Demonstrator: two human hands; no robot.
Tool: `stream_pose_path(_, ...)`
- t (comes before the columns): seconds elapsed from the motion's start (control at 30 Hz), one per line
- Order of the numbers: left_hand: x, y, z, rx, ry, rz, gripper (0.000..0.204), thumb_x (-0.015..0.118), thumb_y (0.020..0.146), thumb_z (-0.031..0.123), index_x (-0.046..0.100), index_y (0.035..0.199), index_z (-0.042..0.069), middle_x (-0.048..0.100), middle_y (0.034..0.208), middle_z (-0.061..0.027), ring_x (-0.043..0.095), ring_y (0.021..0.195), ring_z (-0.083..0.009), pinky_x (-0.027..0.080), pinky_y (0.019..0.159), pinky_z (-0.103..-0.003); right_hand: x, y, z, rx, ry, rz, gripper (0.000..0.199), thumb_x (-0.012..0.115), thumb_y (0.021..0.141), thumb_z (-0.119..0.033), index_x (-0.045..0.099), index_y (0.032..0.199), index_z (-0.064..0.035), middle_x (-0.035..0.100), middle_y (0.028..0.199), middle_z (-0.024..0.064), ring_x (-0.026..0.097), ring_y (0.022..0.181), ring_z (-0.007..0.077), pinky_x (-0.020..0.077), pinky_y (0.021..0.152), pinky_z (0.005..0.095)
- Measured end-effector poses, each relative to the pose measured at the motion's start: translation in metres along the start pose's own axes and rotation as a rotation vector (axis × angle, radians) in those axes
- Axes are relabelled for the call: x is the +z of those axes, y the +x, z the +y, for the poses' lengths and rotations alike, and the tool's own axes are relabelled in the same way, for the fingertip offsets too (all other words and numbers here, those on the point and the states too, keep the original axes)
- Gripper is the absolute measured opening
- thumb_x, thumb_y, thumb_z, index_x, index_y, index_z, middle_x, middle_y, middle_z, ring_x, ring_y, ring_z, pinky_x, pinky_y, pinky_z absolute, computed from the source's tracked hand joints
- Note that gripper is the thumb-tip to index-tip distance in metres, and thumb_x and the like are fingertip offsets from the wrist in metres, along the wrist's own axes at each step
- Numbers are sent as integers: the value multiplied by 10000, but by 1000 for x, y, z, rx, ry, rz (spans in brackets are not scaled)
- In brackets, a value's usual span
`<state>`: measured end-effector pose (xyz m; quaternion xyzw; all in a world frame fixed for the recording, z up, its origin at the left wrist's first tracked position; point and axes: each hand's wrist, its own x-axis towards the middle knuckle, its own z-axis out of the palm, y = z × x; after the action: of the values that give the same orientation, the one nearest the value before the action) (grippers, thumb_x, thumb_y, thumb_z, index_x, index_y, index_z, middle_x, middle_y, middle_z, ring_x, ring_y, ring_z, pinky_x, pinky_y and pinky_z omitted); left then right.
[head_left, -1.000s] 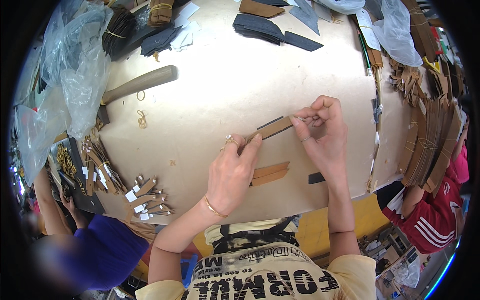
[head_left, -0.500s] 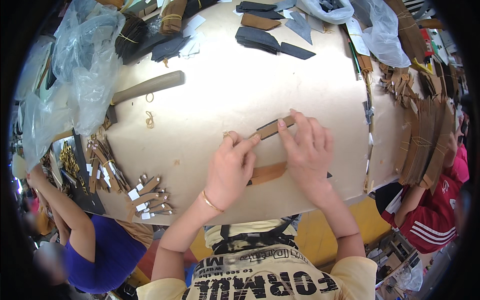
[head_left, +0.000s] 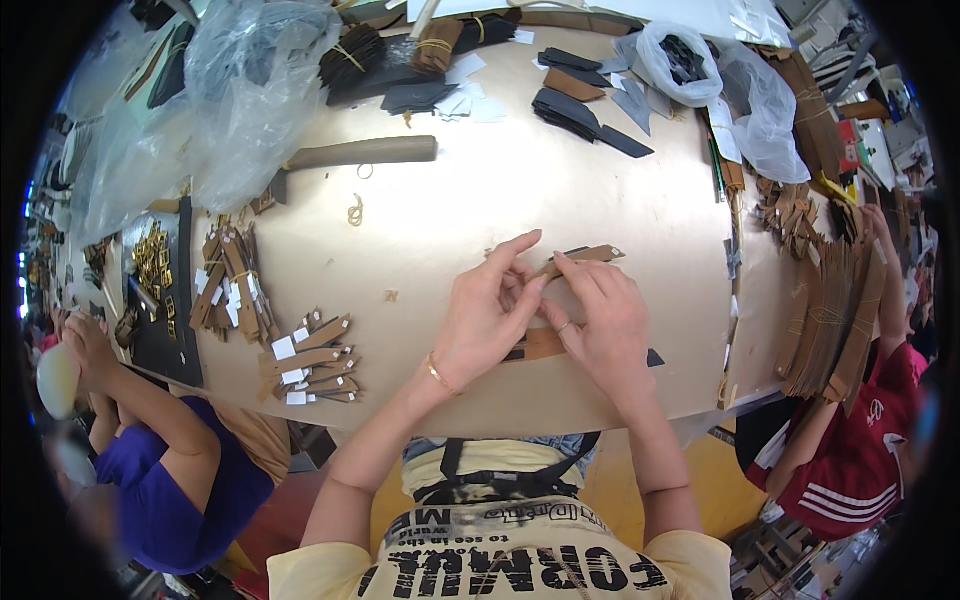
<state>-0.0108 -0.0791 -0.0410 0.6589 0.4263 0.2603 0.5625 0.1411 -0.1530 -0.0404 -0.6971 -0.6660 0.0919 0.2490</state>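
Note:
A narrow brown leather strip point(head_left: 597, 254) with a dark layer along its edge is held between my two hands, a little above or on the table. My left hand point(head_left: 485, 310) pinches its left end between thumb and curled fingers, with the index finger sticking out. My right hand point(head_left: 608, 320) has its fingertips closed on the strip's middle, and the right end stays free. Beneath my hands lies a second, wider brown piece point(head_left: 543, 345) with dark material at its ends, partly covered by my right hand.
On the left are bundles of tagged brown strips point(head_left: 312, 360), gold-coloured buckles point(head_left: 152, 258) and a hammer point(head_left: 365, 151). Dark leather pieces point(head_left: 575, 113) and plastic bags point(head_left: 258, 100) sit farther back. Brown strip stacks point(head_left: 825, 310) stand right. People work at both sides.
My left hand has turned and lifted its index finger off. My right hand has slid toward the left hand along the strip, baring the strip's right end. The whole view has shifted.

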Motion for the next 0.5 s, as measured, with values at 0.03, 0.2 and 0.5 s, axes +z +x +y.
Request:
stream_pose_path(0.03,2,0,1,5,-23,-10,431,641,910,52,567,1334,30,661,843,-90,633,678,-171,511,621,-304,0,0,-1,13,24,5,395,725,756,-73,683,1148,-50,674,1013,109,637,975,253,484,879,378)
stream_pose_path(0.2,15,3,-1,307,55,128,326,684,885,87,648,1206,44,666,974,-108,643,870,-225,515,755,-359,5,14,6,188,217,114,234,718,829,-80,710,1059,-38,718,893,104,685,866,251,503,831,359)
stream_pose_path(0.5,23,8,-29,612,697,211,140,710,850,116,709,987,83,621,1059,-88,597,972,-273,455,907,-425,-2,18,19,402,531,34,192,672,888,-50,706,1063,21,738,885,113,722,842,172,536,720,281)
